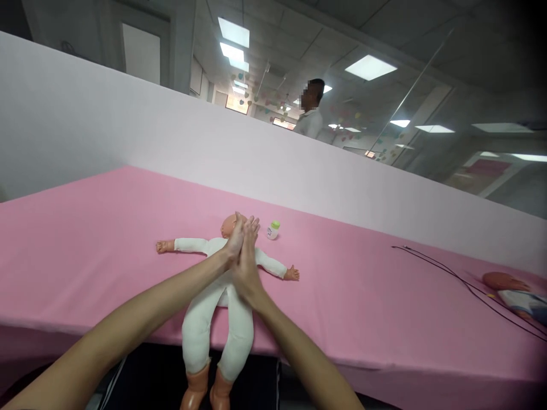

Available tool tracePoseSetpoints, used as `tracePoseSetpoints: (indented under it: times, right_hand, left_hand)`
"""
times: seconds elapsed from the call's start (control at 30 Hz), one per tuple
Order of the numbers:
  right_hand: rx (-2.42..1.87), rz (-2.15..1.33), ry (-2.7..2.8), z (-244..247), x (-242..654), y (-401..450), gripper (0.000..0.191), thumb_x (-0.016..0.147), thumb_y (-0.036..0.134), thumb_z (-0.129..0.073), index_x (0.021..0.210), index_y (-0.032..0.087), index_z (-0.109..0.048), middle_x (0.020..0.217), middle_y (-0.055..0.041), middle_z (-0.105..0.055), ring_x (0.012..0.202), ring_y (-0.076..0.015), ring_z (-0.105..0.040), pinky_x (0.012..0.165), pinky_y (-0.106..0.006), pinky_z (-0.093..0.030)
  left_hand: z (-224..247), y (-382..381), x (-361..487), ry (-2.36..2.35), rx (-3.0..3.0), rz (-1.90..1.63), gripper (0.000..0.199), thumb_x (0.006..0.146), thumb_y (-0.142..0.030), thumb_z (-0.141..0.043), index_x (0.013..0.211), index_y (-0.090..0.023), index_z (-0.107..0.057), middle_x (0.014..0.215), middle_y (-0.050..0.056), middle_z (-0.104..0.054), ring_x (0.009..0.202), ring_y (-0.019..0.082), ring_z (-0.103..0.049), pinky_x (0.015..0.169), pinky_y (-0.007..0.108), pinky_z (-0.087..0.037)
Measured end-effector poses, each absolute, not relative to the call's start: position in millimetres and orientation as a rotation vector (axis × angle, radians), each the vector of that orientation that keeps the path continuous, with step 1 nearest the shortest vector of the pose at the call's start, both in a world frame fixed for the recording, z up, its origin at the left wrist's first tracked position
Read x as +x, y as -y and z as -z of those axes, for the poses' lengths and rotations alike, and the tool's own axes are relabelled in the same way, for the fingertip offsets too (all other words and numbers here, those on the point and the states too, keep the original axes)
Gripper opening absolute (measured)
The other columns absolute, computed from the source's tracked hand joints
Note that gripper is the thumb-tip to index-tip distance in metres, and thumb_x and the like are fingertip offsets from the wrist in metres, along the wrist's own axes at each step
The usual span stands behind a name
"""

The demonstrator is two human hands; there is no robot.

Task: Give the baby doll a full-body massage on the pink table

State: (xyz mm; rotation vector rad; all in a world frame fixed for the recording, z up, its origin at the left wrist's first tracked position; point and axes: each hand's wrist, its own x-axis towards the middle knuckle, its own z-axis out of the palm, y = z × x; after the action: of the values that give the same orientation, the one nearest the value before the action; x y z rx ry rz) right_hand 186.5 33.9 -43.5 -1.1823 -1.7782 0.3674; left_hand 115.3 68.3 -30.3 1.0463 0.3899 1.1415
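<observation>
Going from the left, we saw the pink-covered desk [81, 233] running along a low white wall [171, 136], and then the doll [219, 283] in its white cloth body, lying on the desk with both arms spread wide. Its head [229, 227] was turned leftward and partly hidden behind the hands, and its lower legs reached past the front edge, above dark clothing [258, 373]. Over the doll's upper body, the left hand [233, 249] was laid palm to palm against the right hand [248, 250], fingers mostly straight; neither was gripping anything, and we could not tell whether they touched the doll. Just to the right of the hands stood a small bottle [272, 232] with a green cap, apart from the doll and untouched. Beyond the wall, past the bottle, a person [310, 122] in a light top stood side-on. Farther right lay black cables [453, 273], and near the right edge a second doll [510, 291], partly out of view. As for progress, we judged that the laying-out was done, with the bottle set close by and the palms joined; how much handling of the doll was finished or left, we could not tell.
</observation>
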Motion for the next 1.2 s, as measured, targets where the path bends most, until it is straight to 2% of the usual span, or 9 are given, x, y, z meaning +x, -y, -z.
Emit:
tracePoseSetpoints:
  times: [0.1, 0.2, 0.27, 0.4, 0.57, 0.73, 0.87, 0.97, 1.2]
  right_hand:
    - [-1.167, -0.347, 1.772, 31, 173, -28, 0.084, 0.103, 0.075, -0.033, 0.167, 0.021, -0.026, 0.174, -0.0086, -0.023, 0.164, -0.0303, -0.009, 0.134, -0.055, -0.011]
    - [-1.245, -0.398, 1.659, 21, 173, -29, 0.085, 0.105, 0.072, -0.019, 0.167, 0.014, -0.024, 0.175, -0.0124, -0.018, 0.164, -0.0286, -0.009, 0.133, -0.055, -0.012]
    - [-1.218, -0.39, 1.676, 22, 169, -20, 0.088, 0.105, 0.073, -0.018, 0.168, 0.011, -0.017, 0.176, -0.0128, -0.01, 0.164, -0.0276, -0.003, 0.134, -0.055, -0.009]
    - [-1.071, -0.24, 1.826, 29, 150, 4, 0.091, 0.101, 0.079, -0.025, 0.169, 0.018, -0.022, 0.176, -0.0081, -0.012, 0.164, -0.0292, -0.004, 0.134, -0.055, -0.004]
    - [-1.184, -0.354, 1.733, 17, 168, -5, 0.079, 0.106, 0.071, -0.024, 0.163, 0.019, -0.039, 0.168, -0.0119, -0.037, 0.158, -0.0294, -0.031, 0.13, -0.053, -0.027]
    - [-1.35, -0.428, 1.861, 57, 204, -2, 0.068, 0.107, 0.059, -0.04, 0.159, 0.015, -0.045, 0.165, -0.0144, -0.042, 0.156, -0.0309, -0.036, 0.131, -0.053, -0.026]
    - [-1.385, -0.515, 2.096, 104, 208, -1, 0.065, 0.104, 0.037, -0.04, 0.164, 0.01, -0.035, 0.171, -0.0143, -0.028, 0.161, -0.0281, -0.022, 0.134, -0.053, -0.017]
    - [-1.31, -0.491, 2.132, 114, 207, -17, 0.066, 0.101, 0.029, -0.04, 0.165, 0.014, -0.034, 0.172, -0.0108, -0.027, 0.161, -0.0255, -0.021, 0.134, -0.051, -0.015]
    - [-1.397, -0.42, 1.955, 112, 216, -51, 0.069, 0.104, 0.053, -0.041, 0.156, 0.008, -0.047, 0.165, -0.0183, -0.041, 0.157, -0.0323, -0.032, 0.132, -0.052, -0.019]
  left_hand:
    - [23, -45, 104, -0.39, 1.004, -1.183, 0.084, 0.101, -0.079, -0.019, 0.168, -0.03, -0.025, 0.172, 0.003, -0.032, 0.163, 0.024, -0.016, 0.131, 0.046, -0.027]
    - [12, -30, 93, -0.345, 0.975, -1.089, 0.083, 0.1, -0.08, -0.02, 0.158, -0.026, -0.047, 0.161, 0.01, -0.049, 0.154, 0.03, -0.039, 0.126, 0.05, -0.037]
    - [7, -24, 89, -0.355, 0.941, -1.138, 0.087, 0.102, -0.077, -0.015, 0.151, -0.02, -0.057, 0.155, 0.013, -0.056, 0.149, 0.028, -0.047, 0.122, 0.045, -0.042]
    - [14, -13, 98, -0.405, 0.881, -1.371, 0.082, 0.107, -0.06, -0.003, 0.155, -0.013, -0.051, 0.156, 0.012, -0.054, 0.154, 0.018, -0.039, 0.123, 0.036, -0.038]
    - [25, -1, 81, -0.462, 1.061, -1.094, 0.077, 0.105, -0.069, -0.028, 0.159, -0.017, -0.046, 0.154, 0.015, -0.057, 0.148, 0.031, -0.048, 0.122, 0.047, -0.042]
    - [52, -1, 33, -0.87, 1.761, -1.099, 0.075, 0.103, -0.068, -0.038, 0.155, -0.016, -0.052, 0.166, 0.014, -0.041, 0.159, 0.033, -0.029, 0.133, 0.051, -0.014]
    - [89, -16, 29, -1.062, 2.026, -0.935, 0.072, 0.1, -0.059, -0.049, 0.157, -0.016, -0.05, 0.168, 0.017, -0.035, 0.16, 0.034, -0.023, 0.132, 0.052, -0.013]
    - [100, -30, 41, -1.147, 2.152, -0.844, 0.08, 0.101, -0.061, -0.04, 0.16, -0.006, -0.041, 0.17, 0.022, -0.025, 0.162, 0.033, -0.015, 0.132, 0.052, -0.01]
    - [101, -62, 41, -1.338, 2.178, -0.765, 0.082, 0.103, -0.063, -0.027, 0.162, -0.006, -0.033, 0.173, 0.021, -0.019, 0.163, 0.033, -0.012, 0.131, 0.051, -0.01]
